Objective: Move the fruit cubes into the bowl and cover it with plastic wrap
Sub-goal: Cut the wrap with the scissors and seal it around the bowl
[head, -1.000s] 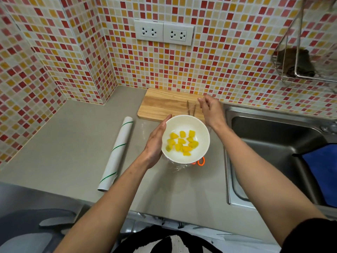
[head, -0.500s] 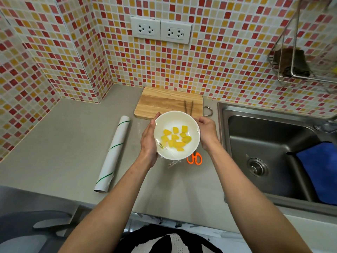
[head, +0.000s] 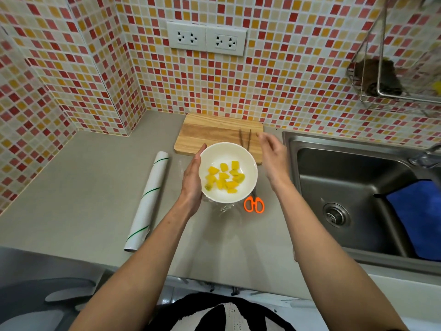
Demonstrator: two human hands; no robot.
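Now round white bowl (head: 228, 172), yellow fruit cubes (head: 224, 178) inside.

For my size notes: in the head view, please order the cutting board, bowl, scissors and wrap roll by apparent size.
1. cutting board, partly hidden
2. bowl and wrap roll, too alike to rank
3. scissors

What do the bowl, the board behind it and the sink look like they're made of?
Bowl: glossy white, probably glazed ceramic, maybe melamine. Board: pale wood with visible grain, matte. Sink: brushed stainless steel by its grey sheen and soft reflections.
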